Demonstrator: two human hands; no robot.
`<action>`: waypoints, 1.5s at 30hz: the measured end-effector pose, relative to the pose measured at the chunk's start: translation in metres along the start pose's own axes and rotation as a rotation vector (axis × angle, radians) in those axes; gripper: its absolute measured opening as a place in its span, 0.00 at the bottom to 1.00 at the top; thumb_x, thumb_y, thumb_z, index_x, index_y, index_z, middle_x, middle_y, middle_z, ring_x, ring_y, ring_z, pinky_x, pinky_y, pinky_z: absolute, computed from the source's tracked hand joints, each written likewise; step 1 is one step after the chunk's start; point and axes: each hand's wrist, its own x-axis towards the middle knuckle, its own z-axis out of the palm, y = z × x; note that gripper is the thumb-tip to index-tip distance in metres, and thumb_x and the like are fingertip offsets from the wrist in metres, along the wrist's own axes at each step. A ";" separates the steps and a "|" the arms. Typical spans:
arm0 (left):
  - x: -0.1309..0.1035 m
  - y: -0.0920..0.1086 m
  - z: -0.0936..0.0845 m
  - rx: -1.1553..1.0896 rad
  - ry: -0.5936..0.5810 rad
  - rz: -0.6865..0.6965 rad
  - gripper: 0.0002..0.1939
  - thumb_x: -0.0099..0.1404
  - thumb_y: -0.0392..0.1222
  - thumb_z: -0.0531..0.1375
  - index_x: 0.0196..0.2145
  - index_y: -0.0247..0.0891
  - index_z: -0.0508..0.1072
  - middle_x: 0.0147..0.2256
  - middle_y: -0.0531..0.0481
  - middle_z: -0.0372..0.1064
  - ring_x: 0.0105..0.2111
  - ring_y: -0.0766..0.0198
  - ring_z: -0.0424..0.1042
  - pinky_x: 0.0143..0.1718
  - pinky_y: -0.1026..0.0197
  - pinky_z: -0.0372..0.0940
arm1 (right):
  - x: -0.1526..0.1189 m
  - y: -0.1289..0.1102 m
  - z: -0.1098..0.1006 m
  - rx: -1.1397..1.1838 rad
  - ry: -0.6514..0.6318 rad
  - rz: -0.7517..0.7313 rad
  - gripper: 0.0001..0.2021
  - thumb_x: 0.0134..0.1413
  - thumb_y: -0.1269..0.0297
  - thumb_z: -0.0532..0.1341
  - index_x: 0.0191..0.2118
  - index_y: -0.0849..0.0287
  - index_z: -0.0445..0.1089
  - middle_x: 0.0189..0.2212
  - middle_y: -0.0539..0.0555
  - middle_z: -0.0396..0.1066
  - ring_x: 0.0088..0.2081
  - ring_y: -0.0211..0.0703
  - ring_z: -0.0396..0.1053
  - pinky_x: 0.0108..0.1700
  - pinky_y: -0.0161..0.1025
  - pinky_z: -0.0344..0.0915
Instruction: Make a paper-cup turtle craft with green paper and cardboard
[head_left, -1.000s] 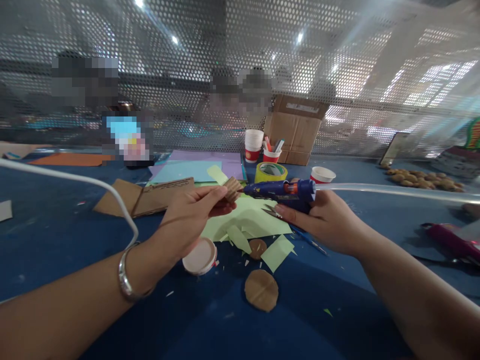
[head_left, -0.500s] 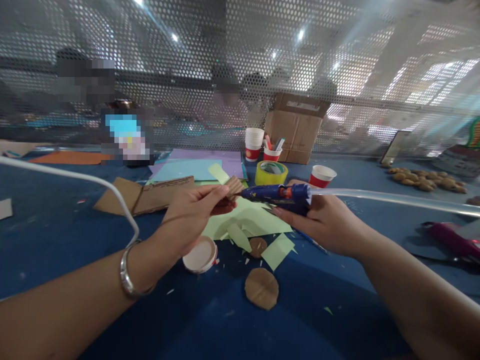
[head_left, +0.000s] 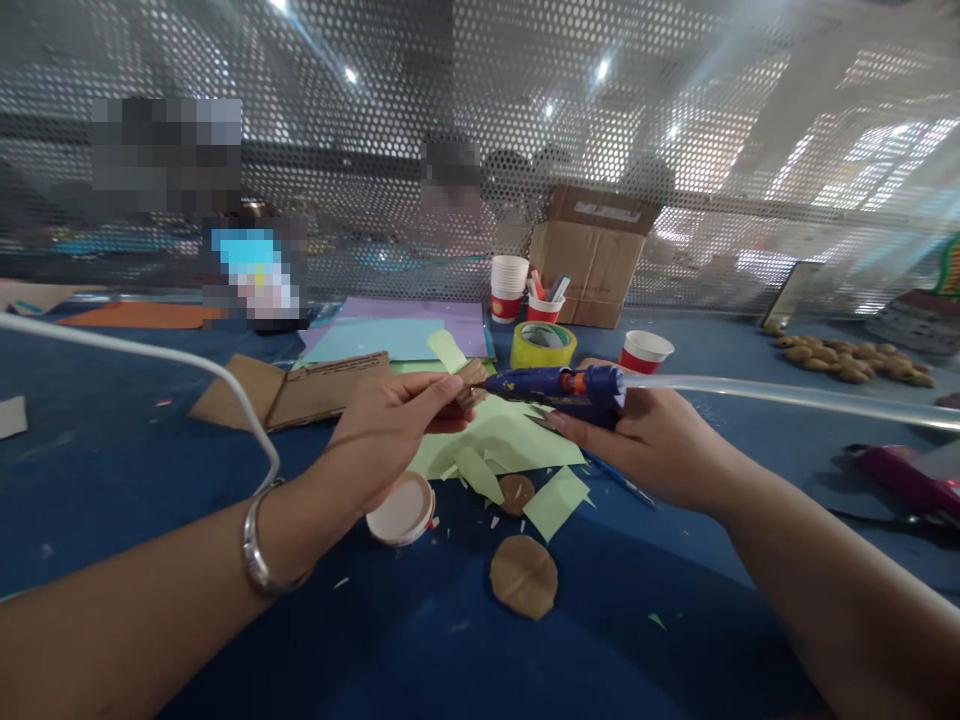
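Note:
My left hand (head_left: 394, 425) pinches a small piece of corrugated cardboard (head_left: 472, 384), with a pale green paper strip (head_left: 447, 352) showing just behind it. A blue glue gun (head_left: 551, 386), a clear glue stick (head_left: 757, 390) running out of its back, is held in my right hand (head_left: 656, 440). The gun's nozzle meets the cardboard piece or sits right at it. Below are a larger cardboard disc (head_left: 523, 577), a smaller brown disc (head_left: 516, 494), a white paper cup (head_left: 400, 508) and cut green paper (head_left: 556, 503).
Yellow tape (head_left: 542, 346), stacked cups (head_left: 508, 288), a cup of pens (head_left: 545, 308) and a cardboard box (head_left: 589, 258) stand behind. A white cable (head_left: 187, 357) crosses the left side, near folded cardboard (head_left: 326, 388). A purple glue gun (head_left: 909, 482) lies right.
The cardboard piece in my left hand has turned and shifted slightly right, its face now angled differently at the nozzle. The green strip behind has moved a little right. My right hand barely moved.

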 end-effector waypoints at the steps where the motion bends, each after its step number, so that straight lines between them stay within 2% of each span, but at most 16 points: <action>1: 0.000 0.000 0.000 0.001 -0.005 0.002 0.08 0.62 0.45 0.66 0.37 0.44 0.85 0.37 0.47 0.83 0.33 0.60 0.78 0.43 0.58 0.74 | 0.000 0.000 0.000 -0.002 0.002 0.002 0.22 0.62 0.45 0.59 0.25 0.56 0.66 0.16 0.47 0.58 0.20 0.37 0.56 0.25 0.39 0.52; 6: 0.001 -0.002 -0.001 0.001 0.006 -0.005 0.09 0.62 0.45 0.66 0.38 0.42 0.85 0.34 0.47 0.82 0.33 0.60 0.78 0.42 0.59 0.74 | 0.000 -0.001 -0.002 0.001 -0.002 0.007 0.21 0.62 0.47 0.60 0.24 0.55 0.64 0.15 0.46 0.56 0.21 0.39 0.58 0.26 0.39 0.53; 12: 0.002 -0.004 -0.003 -0.013 -0.001 0.020 0.08 0.62 0.46 0.67 0.34 0.42 0.85 0.34 0.47 0.82 0.32 0.59 0.78 0.42 0.57 0.74 | 0.000 -0.006 -0.003 0.021 0.007 -0.007 0.18 0.62 0.50 0.61 0.25 0.54 0.65 0.13 0.46 0.54 0.23 0.42 0.62 0.25 0.39 0.53; 19: 0.004 -0.003 -0.004 -0.017 0.071 0.004 0.07 0.61 0.44 0.67 0.31 0.40 0.84 0.30 0.46 0.81 0.30 0.59 0.78 0.41 0.56 0.74 | 0.000 -0.006 -0.003 0.060 0.017 -0.037 0.16 0.60 0.53 0.62 0.24 0.53 0.64 0.12 0.47 0.54 0.22 0.43 0.61 0.24 0.40 0.51; 24: 0.003 -0.002 -0.002 -0.032 0.085 0.002 0.07 0.61 0.44 0.67 0.32 0.39 0.83 0.31 0.46 0.81 0.29 0.61 0.77 0.40 0.57 0.74 | 0.000 -0.006 -0.003 0.048 0.009 -0.046 0.19 0.61 0.52 0.61 0.22 0.53 0.61 0.13 0.48 0.54 0.23 0.44 0.63 0.25 0.41 0.52; 28: 0.003 -0.002 -0.002 -0.041 0.083 0.003 0.07 0.61 0.44 0.67 0.32 0.39 0.83 0.32 0.46 0.81 0.30 0.61 0.78 0.41 0.58 0.74 | 0.000 -0.007 -0.003 0.067 0.022 -0.038 0.18 0.60 0.54 0.62 0.23 0.53 0.62 0.15 0.49 0.58 0.26 0.45 0.65 0.26 0.41 0.53; 34: 0.006 -0.006 -0.005 -0.057 0.056 0.030 0.09 0.60 0.46 0.68 0.34 0.39 0.84 0.35 0.45 0.82 0.32 0.61 0.78 0.42 0.59 0.75 | -0.001 -0.006 -0.002 0.033 0.029 -0.077 0.18 0.61 0.54 0.62 0.22 0.53 0.62 0.15 0.49 0.59 0.29 0.46 0.68 0.28 0.40 0.57; 37: 0.008 -0.009 -0.005 -0.048 0.060 0.037 0.09 0.60 0.47 0.68 0.33 0.39 0.84 0.34 0.45 0.81 0.31 0.60 0.78 0.41 0.58 0.75 | -0.002 -0.007 -0.003 -0.021 0.032 -0.072 0.16 0.63 0.55 0.60 0.24 0.54 0.65 0.17 0.50 0.64 0.30 0.46 0.70 0.28 0.39 0.60; 41: 0.008 -0.010 -0.005 -0.047 0.070 0.045 0.08 0.59 0.47 0.68 0.33 0.41 0.84 0.32 0.46 0.81 0.31 0.59 0.78 0.40 0.57 0.76 | -0.002 -0.010 -0.004 -0.067 0.021 -0.088 0.10 0.63 0.57 0.59 0.33 0.55 0.70 0.30 0.52 0.74 0.33 0.44 0.72 0.32 0.38 0.64; 45: 0.007 -0.008 -0.003 -0.036 0.059 0.048 0.09 0.58 0.47 0.68 0.31 0.40 0.84 0.30 0.45 0.81 0.31 0.58 0.78 0.41 0.55 0.76 | -0.002 -0.011 -0.004 -0.081 0.022 -0.080 0.09 0.64 0.57 0.59 0.34 0.55 0.70 0.34 0.52 0.76 0.33 0.42 0.72 0.31 0.37 0.64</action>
